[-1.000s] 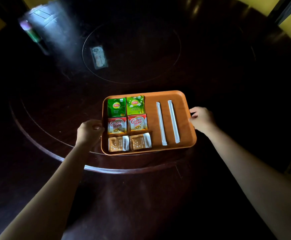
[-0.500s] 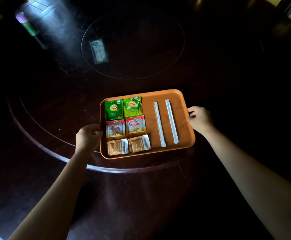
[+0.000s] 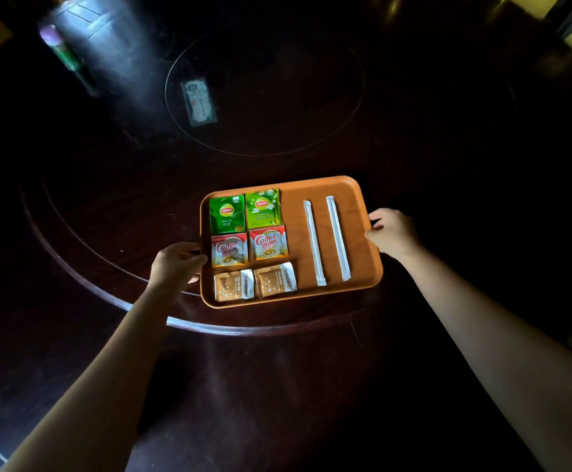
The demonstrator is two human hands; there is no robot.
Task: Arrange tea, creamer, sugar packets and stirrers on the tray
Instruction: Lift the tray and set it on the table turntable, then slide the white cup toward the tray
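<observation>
An orange tray point(image 3: 363, 212) rests on a dark round table. Its left half holds two green tea packets point(image 3: 227, 213) point(image 3: 263, 208) at the far end, two red creamer packets point(image 3: 229, 250) point(image 3: 268, 243) in the middle row, and two brown sugar packets point(image 3: 233, 285) point(image 3: 275, 279) nearest me. Two white wrapped stirrers point(image 3: 314, 242) point(image 3: 338, 237) lie side by side on the right half. My left hand point(image 3: 175, 265) grips the tray's left rim. My right hand point(image 3: 393, 231) grips its right rim.
The table point(image 3: 107, 212) has a raised turntable with a curved edge just in front of the tray. A small card point(image 3: 199, 102) lies near the table's centre. A blurred green bottle point(image 3: 65, 57) stands at the far left.
Both hands keep their hold on the tray's rims. The tray has shifted slightly toward me and a little left; the packets and stirrers keep their places.
</observation>
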